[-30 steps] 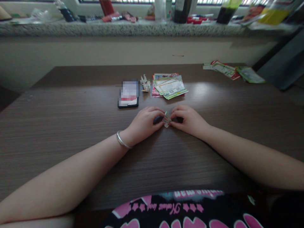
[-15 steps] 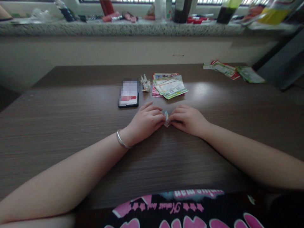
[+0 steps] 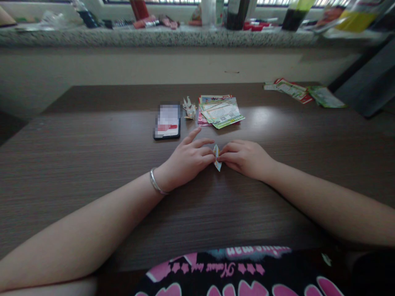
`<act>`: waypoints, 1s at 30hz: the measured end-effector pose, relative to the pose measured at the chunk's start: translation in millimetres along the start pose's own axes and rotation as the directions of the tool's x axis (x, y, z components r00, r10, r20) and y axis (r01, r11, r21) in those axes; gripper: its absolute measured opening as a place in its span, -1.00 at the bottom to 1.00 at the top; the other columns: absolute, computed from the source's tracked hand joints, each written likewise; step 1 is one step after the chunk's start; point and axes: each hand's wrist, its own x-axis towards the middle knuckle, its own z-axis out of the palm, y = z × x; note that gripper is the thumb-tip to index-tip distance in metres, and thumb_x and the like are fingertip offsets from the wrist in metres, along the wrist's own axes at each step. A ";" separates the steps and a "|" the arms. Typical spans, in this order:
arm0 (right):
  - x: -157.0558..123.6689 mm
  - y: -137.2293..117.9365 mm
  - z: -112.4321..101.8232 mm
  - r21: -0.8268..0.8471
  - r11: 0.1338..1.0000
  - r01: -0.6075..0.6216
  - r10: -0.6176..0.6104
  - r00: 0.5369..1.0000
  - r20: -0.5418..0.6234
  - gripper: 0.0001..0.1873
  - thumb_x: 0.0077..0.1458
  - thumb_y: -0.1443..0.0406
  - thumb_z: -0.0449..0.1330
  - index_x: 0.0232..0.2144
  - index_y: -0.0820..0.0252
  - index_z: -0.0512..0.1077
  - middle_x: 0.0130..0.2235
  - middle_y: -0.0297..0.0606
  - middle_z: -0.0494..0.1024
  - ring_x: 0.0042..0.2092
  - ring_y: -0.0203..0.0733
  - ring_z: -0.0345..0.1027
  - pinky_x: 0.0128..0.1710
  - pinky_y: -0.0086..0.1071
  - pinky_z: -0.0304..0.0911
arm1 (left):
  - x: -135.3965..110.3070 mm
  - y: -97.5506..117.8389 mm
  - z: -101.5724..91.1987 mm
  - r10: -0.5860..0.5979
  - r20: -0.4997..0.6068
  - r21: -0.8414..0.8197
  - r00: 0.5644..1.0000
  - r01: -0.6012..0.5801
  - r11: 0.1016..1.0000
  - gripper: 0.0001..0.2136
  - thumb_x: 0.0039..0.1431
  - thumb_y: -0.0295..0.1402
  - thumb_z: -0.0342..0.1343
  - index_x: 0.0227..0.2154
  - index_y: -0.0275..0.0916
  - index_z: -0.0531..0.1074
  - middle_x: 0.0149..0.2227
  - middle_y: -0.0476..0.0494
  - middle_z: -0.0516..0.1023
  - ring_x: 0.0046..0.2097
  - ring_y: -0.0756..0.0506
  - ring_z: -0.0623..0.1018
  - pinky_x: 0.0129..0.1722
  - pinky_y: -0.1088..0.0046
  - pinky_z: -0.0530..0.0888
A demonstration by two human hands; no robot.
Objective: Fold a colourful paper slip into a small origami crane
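A small folded paper piece (image 3: 217, 159) stands on edge on the dark wooden table (image 3: 92, 156), pinched from both sides. My left hand (image 3: 187, 161), with a silver bangle on its wrist, grips the paper's left side, index finger raised and stretched forward. My right hand (image 3: 245, 157) pinches the right side with curled fingers. Only the paper's narrow edge and its lower tip show between the fingertips.
Beyond the hands lie a phone (image 3: 167, 120), a small finished paper crane (image 3: 189, 108) and a stack of printed leaflets (image 3: 219, 111). More leaflets (image 3: 290, 89) lie at the far right. A stone window ledge (image 3: 173, 37) behind holds several bottles and clutter.
The paper has been pressed narrower, from a flat-looking shape to a thin upright fold. My left index finger has lifted and stretched out. Both hands stay in place.
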 end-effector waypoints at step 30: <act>-1.0 2.8 -10.1 0.000 1.000 0.032 -0.031 0.995 0.098 -0.72 0.26 0.30 0.03 -0.13 0.11 0.53 -0.03 -0.29 0.57 -0.10 -0.17 0.44 -0.19 -0.32 0.34 | -3.3 -9.2 -20.2 0.044 0.196 -0.167 0.980 -0.011 0.986 -0.76 0.25 -0.46 -0.02 -0.14 -0.13 0.50 -0.04 -0.01 0.56 0.04 -0.07 0.48 0.28 0.14 0.14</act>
